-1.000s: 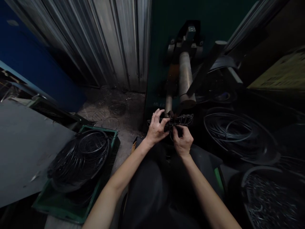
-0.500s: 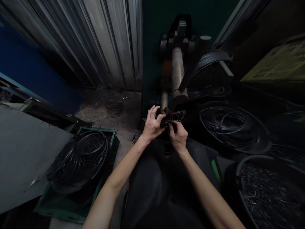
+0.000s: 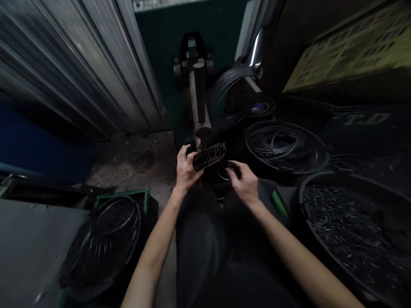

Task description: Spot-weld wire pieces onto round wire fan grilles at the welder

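My left hand (image 3: 187, 169) is closed on the left end of a small wire basket (image 3: 210, 156), a frame of thin bent metal rods. The basket is tilted, its right end higher, just below the tip of a machine's electrode arm (image 3: 201, 107). To the right, my right hand (image 3: 244, 179) is apart from the basket, its thumb and fingers pinched together near the right edge of a thin wire ring (image 3: 224, 172). The dim light hides part of the ring and the fingertips' exact contact.
On the right stand a tub of small metal pieces (image 3: 346, 239) and a basin with coiled wire (image 3: 279, 145). A wire coil (image 3: 233, 83) hangs behind. At left, a green crate (image 3: 146, 199) carries a black basin of wire rings (image 3: 105, 239). Corrugated metal (image 3: 128, 64) walls the back left.
The view has swung to the right. My right hand has left the wire basket, moving right, and a wire ring now shows by its fingers. My left hand stays on the basket.
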A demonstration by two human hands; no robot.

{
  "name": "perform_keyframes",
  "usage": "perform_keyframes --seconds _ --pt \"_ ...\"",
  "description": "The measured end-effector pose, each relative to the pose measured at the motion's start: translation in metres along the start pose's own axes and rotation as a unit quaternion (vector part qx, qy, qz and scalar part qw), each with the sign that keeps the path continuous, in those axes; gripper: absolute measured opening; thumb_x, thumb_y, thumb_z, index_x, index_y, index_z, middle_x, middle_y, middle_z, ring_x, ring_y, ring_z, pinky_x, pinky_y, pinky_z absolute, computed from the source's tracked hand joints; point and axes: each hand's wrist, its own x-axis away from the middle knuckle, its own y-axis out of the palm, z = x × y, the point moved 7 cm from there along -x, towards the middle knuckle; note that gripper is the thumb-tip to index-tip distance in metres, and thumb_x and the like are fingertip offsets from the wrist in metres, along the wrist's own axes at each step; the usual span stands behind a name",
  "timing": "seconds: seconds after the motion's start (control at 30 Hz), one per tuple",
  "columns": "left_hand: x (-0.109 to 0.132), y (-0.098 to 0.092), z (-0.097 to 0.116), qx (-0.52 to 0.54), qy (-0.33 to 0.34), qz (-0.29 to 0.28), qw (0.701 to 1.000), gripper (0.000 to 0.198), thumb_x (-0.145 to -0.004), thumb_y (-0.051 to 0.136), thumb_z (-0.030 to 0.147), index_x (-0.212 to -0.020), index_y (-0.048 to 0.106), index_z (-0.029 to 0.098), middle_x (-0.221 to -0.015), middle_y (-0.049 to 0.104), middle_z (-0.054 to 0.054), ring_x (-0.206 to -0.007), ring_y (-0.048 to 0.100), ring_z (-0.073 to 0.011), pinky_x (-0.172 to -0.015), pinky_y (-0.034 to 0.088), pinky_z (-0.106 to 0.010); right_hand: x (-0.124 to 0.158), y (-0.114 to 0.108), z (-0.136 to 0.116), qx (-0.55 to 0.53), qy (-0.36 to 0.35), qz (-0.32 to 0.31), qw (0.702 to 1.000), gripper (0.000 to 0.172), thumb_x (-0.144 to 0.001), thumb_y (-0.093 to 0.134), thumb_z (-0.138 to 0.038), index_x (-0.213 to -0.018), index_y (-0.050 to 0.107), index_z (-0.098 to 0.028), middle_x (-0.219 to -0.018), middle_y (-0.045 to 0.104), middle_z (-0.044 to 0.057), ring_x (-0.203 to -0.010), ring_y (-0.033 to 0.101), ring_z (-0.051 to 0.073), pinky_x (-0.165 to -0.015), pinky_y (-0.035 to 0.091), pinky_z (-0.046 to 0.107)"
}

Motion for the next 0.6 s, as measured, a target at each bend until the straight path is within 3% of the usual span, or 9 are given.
perform_keyframes --seconds 0.17,0.27,0.33,0.43,0.6 --pt "0.027 -0.006 0.007 0.131 -0.024 -0.011 0.991 0.065 -0.063 0.076 0.023 -0.113 0.034 0.023 -0.135 0.039 -0.014 -0.129 0.042 -0.0265 -0.101 0.043 -0.047 0.035 -0.122 0.086 0.108 0.132 0.012 0.985 0.042 -0.083 0.049 -0.057 -0.096 0.066 -0.021 -0.096 0.068 0.01 -0.09 0.063 0.024 -0.081 0.048 0.04" --pt "0.058 -0.012 0.003 0.283 -0.115 0.009 0.952 0.075 -0.059 0.081 0.028 -0.111 0.028 0.026 -0.136 0.039 -0.014 -0.128 0.045 -0.0245 -0.099 0.044 -0.045 0.055 -0.165 0.129 0.141 0.242 -0.029 0.96 0.05 -0.076 0.051 -0.066 -0.092 0.07 -0.023 -0.091 0.069 0.013 -0.082 0.064 0.023 -0.075 0.048 0.038" --pt "0.078 -0.014 -0.002 0.381 -0.182 0.026 0.906 0.081 -0.054 0.085 0.028 -0.109 0.026 0.029 -0.134 0.041 -0.012 -0.127 0.046 -0.0237 -0.1 0.043 -0.043 0.058 -0.17 0.139 0.135 0.276 -0.066 0.949 0.051 -0.075 0.051 -0.065 -0.094 0.07 -0.022 -0.094 0.069 0.011 -0.083 0.063 0.025 -0.077 0.048 0.04" --pt "0.094 -0.016 -0.005 0.478 -0.236 0.029 0.845 0.086 -0.048 0.088 0.022 -0.107 0.026 0.032 -0.13 0.046 -0.007 -0.125 0.049 -0.0227 -0.102 0.042 -0.044 0.045 -0.15 0.135 0.073 0.273 -0.126 0.951 0.048 -0.075 0.052 -0.06 -0.099 0.067 -0.021 -0.1 0.069 0.007 -0.09 0.062 0.027 -0.084 0.047 0.044" --pt "0.103 -0.026 -0.008 0.545 -0.269 0.048 0.793 0.088 -0.047 0.089 0.018 -0.109 0.03 0.038 -0.127 0.048 -0.002 -0.123 0.05 -0.0236 -0.1 0.043 -0.046 0.018 -0.105 0.113 -0.046 0.21 -0.205 0.955 0.04 -0.077 0.055 -0.051 -0.102 0.067 -0.022 -0.105 0.068 0.004 -0.101 0.06 0.025 -0.092 0.045 0.041"
